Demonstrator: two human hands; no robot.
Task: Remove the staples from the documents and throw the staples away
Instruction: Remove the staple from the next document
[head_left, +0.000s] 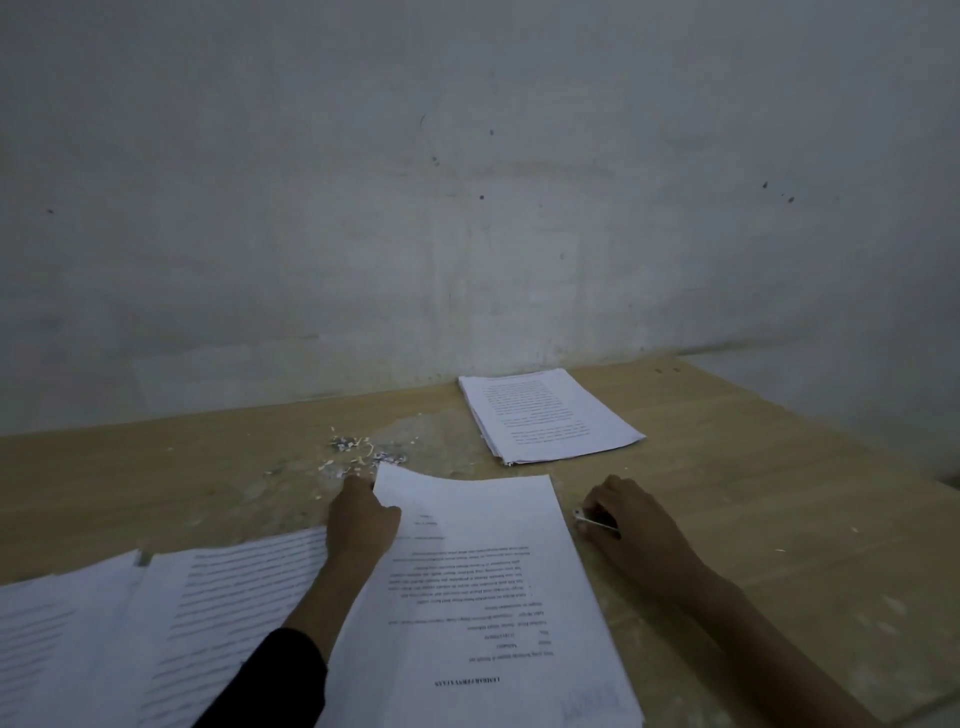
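A printed white document (483, 587) lies in front of me on the wooden table (769, 483), its text upside down. My left hand (361, 522) pinches its far left corner, which curls up off the table. My right hand (631, 522) rests on the table just right of the document, fingers curled round a small metal and white tool (592, 519), probably a staple remover. A heap of pulled staples and paper scraps (363, 452) lies beyond my left hand.
A neat stack of papers (545, 415) sits at the back near the grey wall (467, 182). More printed sheets (156, 623) spread over the near left. The table's right edge runs diagonally at the far right.
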